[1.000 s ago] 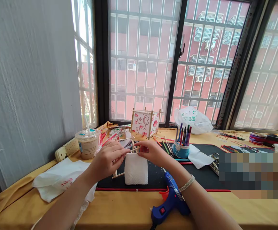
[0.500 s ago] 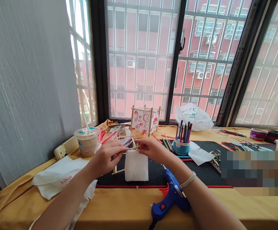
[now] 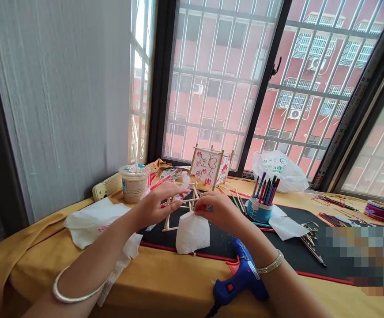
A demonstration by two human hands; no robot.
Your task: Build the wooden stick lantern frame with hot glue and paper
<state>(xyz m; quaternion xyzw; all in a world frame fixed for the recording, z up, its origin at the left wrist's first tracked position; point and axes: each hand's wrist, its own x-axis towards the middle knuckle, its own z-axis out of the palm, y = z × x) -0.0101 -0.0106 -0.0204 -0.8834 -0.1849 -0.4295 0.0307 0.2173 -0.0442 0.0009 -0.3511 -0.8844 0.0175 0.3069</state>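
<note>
My left hand is held with thumb and fingers apart, beside the near top bar of a small wooden stick frame. With bent fingers pinched together, my right hand grips the top edge of a white textured paper sheet at that bar. The sheet hangs down in front of the frame, its lower part slightly curved. My right fingers partly hide the bar and the frame's corner. A blue hot glue gun lies below my right forearm.
A decorated paper lantern stands behind. At left are a lidded drink cup and a crumpled white bag. A blue pen holder, a plastic bag and metal scissors-like tools are at right.
My left fingers have parted from their pinch on the bar. The hanging paper has swung and bent a little, and the view has tilted and turned left.
</note>
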